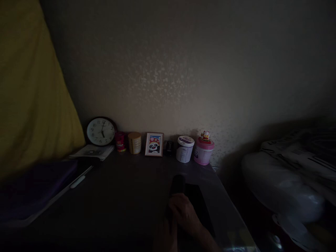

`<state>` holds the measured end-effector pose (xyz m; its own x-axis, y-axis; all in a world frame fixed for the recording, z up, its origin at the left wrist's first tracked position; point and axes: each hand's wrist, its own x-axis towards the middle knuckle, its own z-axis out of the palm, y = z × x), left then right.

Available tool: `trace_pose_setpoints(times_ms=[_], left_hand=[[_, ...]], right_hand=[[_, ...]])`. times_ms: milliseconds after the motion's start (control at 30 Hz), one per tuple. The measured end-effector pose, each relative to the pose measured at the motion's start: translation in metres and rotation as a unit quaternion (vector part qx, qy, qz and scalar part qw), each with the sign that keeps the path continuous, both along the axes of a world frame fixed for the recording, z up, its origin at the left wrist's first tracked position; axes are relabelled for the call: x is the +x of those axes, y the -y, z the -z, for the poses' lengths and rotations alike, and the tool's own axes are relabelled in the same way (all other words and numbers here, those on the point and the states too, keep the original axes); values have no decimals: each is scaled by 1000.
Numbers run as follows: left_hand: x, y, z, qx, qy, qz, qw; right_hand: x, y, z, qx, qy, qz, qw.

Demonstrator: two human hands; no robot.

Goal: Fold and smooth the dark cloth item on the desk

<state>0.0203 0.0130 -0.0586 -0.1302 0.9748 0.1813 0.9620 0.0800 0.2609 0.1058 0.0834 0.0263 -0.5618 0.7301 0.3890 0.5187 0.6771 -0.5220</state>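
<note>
My right hand (185, 213) is closed around a black object with a rounded top (179, 182). Its kind is hard to make out in the dim light. Low in the view, my left hand (166, 236) is close beside the right one, near the lower part of that object. Its fingers are in deep shadow, so their grip does not show. A flat black piece (198, 201) lies on the dark tabletop (126, 196) just right of the black object, partly behind my right wrist.
Along the wall stand a round clock (101, 131), a pink container (120, 141), a woven-looking canister (134, 143), a panda picture frame (154, 144), a white tub (185, 149) and a pink-lidded tub (204, 151) topped by a figurine (205, 135). Left lies a purple item (39, 182); right, plastic-wrapped bundles (280, 182).
</note>
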Motion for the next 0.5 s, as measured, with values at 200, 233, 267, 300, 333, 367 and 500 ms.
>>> trace_pose_setpoints(times_ms=[200,233,267,300,333,367,500], left_hand=[[-6,5,-13,16,14,10,1000],[-7,5,-15,5,18,11,1000],[-7,5,-16,-11,26,11,1000],[-7,5,-17,-31,40,11,999],[-7,5,-18,-52,59,9,997],[-7,5,-18,-70,78,6,994],[-4,5,-21,-93,120,0,988]], right_hand=[[2,-39,10,33,54,21,998],[2,-47,12,34,57,28,997],[2,-55,13,35,59,33,997],[1,-63,14,35,62,38,997],[1,-69,15,35,65,43,996],[0,-76,15,35,67,47,996],[-4,-95,15,44,92,56,993]])
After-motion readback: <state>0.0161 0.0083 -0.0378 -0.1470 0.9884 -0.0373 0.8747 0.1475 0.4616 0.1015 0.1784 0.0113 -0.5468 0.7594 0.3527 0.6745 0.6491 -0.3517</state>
